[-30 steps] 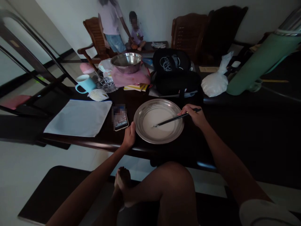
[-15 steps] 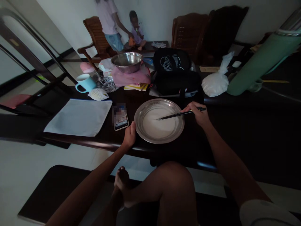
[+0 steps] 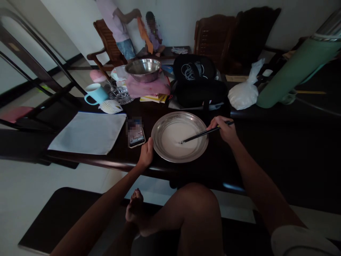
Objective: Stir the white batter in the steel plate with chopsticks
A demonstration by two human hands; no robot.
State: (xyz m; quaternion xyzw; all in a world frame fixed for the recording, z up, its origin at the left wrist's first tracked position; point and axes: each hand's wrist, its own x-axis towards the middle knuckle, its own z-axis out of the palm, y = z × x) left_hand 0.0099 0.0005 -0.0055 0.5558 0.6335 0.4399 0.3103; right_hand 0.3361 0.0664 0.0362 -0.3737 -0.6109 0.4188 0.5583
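A wide metal bowl [image 3: 159, 152] stands on the dark table and holds a smooth white liquid [image 3: 173, 138]. My left hand [image 3: 146, 153] grips the bowl's left rim, thumb on top; its other fingers are mostly hidden. Wrapped round a pair of dark chopsticks [image 3: 198, 135] is my right hand [image 3: 225, 128], to the right of the bowl. The chopsticks slant down to the left over the rim, and their tips are in the white liquid. A phone [image 3: 136, 134] with a lit screen lies just beyond my left hand.
A whitish zip pouch [image 3: 87, 133] lies left, near a light blue mug [image 3: 96, 94]. Behind are a smaller metal bowl [image 3: 144, 73] on pink cloth, a black case [image 3: 199, 90], a tied bag of white powder [image 3: 243, 96] and a green flask [image 3: 290, 71]. Two people are beyond the table.
The chopstick tips have shifted slightly toward me and right within the liquid. My left hand stays at the rim. In the background, the standing person has lifted an orange cloth.
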